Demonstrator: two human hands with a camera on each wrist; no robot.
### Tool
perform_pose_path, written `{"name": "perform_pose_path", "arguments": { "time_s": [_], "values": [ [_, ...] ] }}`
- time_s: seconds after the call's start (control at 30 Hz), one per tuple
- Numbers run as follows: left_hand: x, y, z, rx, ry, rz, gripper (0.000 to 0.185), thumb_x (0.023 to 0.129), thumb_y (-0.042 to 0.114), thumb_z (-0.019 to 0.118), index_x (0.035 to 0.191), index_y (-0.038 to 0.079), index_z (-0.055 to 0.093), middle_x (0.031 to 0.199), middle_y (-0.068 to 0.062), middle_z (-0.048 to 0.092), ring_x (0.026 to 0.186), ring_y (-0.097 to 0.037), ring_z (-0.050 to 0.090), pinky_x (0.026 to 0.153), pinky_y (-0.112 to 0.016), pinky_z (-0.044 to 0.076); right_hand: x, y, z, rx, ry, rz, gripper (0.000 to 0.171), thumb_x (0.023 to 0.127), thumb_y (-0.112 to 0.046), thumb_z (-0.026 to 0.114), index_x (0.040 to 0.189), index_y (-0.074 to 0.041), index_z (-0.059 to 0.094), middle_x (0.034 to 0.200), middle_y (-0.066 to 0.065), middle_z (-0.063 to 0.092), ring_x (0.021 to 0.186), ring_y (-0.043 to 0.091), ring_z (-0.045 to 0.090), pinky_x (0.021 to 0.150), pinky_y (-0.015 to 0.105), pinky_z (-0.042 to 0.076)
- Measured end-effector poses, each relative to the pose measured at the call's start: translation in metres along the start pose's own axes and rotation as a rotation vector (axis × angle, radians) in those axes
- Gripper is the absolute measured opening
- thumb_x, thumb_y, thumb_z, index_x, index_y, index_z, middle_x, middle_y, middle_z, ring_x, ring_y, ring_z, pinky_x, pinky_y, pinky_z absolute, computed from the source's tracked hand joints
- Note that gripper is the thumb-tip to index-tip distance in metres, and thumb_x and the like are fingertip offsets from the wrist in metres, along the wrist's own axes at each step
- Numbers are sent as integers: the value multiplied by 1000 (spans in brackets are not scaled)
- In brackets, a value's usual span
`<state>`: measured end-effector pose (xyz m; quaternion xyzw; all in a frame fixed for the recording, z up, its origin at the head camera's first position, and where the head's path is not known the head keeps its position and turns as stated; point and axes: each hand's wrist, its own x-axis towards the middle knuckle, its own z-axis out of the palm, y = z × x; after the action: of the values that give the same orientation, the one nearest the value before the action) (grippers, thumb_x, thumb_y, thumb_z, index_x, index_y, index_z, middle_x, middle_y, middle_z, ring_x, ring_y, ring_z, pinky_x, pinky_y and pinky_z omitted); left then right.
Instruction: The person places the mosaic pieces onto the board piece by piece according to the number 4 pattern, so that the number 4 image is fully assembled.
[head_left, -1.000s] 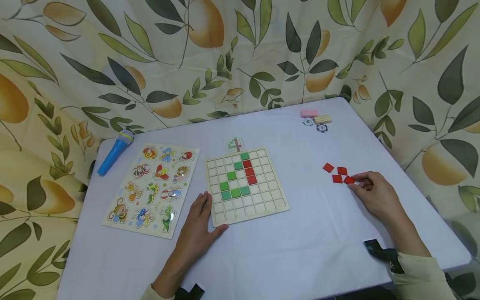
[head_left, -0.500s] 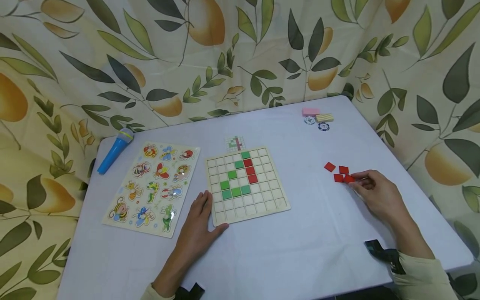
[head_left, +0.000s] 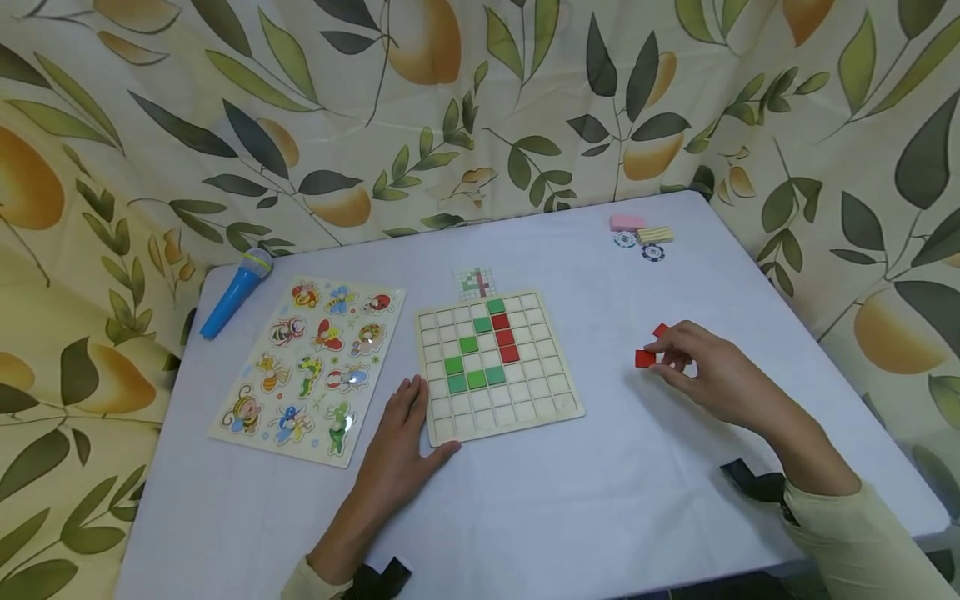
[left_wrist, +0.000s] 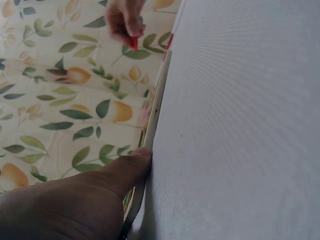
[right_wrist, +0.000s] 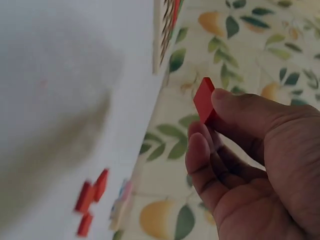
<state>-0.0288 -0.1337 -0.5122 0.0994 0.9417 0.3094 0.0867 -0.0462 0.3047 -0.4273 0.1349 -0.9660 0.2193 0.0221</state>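
Observation:
My right hand [head_left: 712,375] pinches a red square tile [right_wrist: 203,101] between thumb and fingers, held above the table at the right. Below it lie several loose red tiles [right_wrist: 86,196], mostly hidden by the hand in the head view, where one tile [head_left: 661,330] peeks out. My left hand [head_left: 397,437] lies at the lower left corner of a wooden grid board [head_left: 555,407], fingers straight along its left side and thumb touching the near edge. Set in the board are a stepped line of green tiles [head_left: 476,380] and a column of red tiles [head_left: 505,337].
A small pattern card [head_left: 475,282] lies just behind the board. To the left are an insect picture puzzle [head_left: 307,371] and a blue toy microphone [head_left: 236,293]. At the back right sit a pink block [head_left: 627,222], a pale ridged block [head_left: 656,235] and two poker chips [head_left: 652,252].
My right hand has picked up a red tile from the loose group and moved left and up with it. The left hand stays at the board. The head view has shifted slightly.

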Motion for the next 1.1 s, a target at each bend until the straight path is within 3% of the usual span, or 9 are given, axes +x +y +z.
{"name": "perform_pose_path", "arguments": {
  "time_s": [0.3,0.57,0.8,1.1],
  "values": [
    [0,0,0,-13,-1,-5,107,87,41,89,169,8,28,179,-11,23,169,-32,16,133,-55,30,46,-54,14,9,-240,-152,27,92,-11,84,118,-13,77,113,1,69,93,12,64,76,31,64],
    [0,2,0,-21,25,25,107,87,38,90,168,5,29,178,-15,24,168,-37,18,131,-59,32,85,-80,40,3,-406,-278,23,95,-15,82,118,-18,77,115,-2,66,98,15,64,84,27,62],
    [0,1,0,-19,35,21,107,86,36,91,168,5,30,178,-14,25,168,-37,19,130,-59,35,109,-94,62,-34,-458,-381,10,98,-17,79,107,-15,73,103,1,62,88,13,56,75,22,54],
    [0,3,0,-17,33,27,106,85,36,91,167,4,31,178,-15,25,168,-35,19,129,-58,36,119,-99,74,-37,-477,-420,9,98,-13,78,97,-14,69,96,2,57,85,14,52,72,22,47]
  ]
}}
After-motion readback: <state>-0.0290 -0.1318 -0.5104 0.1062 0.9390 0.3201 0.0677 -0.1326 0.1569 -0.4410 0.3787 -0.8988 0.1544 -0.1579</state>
